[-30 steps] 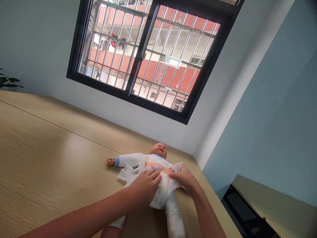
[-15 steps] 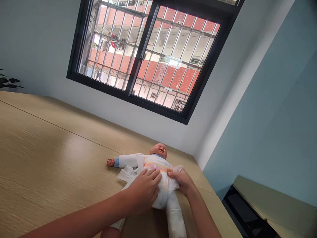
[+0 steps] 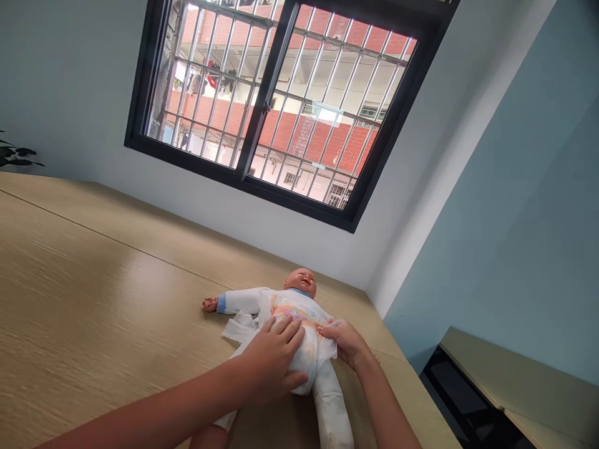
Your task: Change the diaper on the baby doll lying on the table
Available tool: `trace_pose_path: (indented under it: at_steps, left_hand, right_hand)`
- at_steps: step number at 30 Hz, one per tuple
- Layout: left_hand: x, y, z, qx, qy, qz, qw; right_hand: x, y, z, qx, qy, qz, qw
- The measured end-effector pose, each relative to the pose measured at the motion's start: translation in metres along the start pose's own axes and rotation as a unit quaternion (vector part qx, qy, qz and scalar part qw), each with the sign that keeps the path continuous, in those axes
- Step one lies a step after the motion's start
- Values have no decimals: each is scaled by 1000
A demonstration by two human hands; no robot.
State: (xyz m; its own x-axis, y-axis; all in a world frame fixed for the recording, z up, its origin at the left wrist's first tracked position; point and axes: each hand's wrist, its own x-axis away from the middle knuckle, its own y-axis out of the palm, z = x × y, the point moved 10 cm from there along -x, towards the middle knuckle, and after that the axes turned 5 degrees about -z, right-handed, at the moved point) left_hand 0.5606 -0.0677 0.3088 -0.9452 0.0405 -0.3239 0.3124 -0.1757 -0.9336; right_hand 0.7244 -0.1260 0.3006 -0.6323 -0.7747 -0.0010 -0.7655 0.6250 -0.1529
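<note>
Left hand is spread across a doll's diaper, likely soft and light, best gripped at the side edge pinched by right hand.

From the person's head, the light-brown wood-grained table is viewed forward and downward at a slant, the white-clothed baby doll framed nearer, low at centre, the black-framed rectangular window included beyond.

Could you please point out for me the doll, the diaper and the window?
Doll (image 3: 293,301): head view, on its white-clothed chest.
Diaper (image 3: 309,353): head view, on its front.
Window (image 3: 266,93): head view, on its dark middle bar.
</note>
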Motion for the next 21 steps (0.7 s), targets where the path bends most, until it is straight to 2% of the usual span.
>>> trace_pose_path:
  at_steps: [8,21]
  left_hand:
    - [0,4,1,-13,12,-36,999]
    - [0,4,2,-38,23,-60,997]
  right_hand:
    - [-10,6,30,17,90,-43,995]
    - [-13,-2,39,28,99,-31,994]
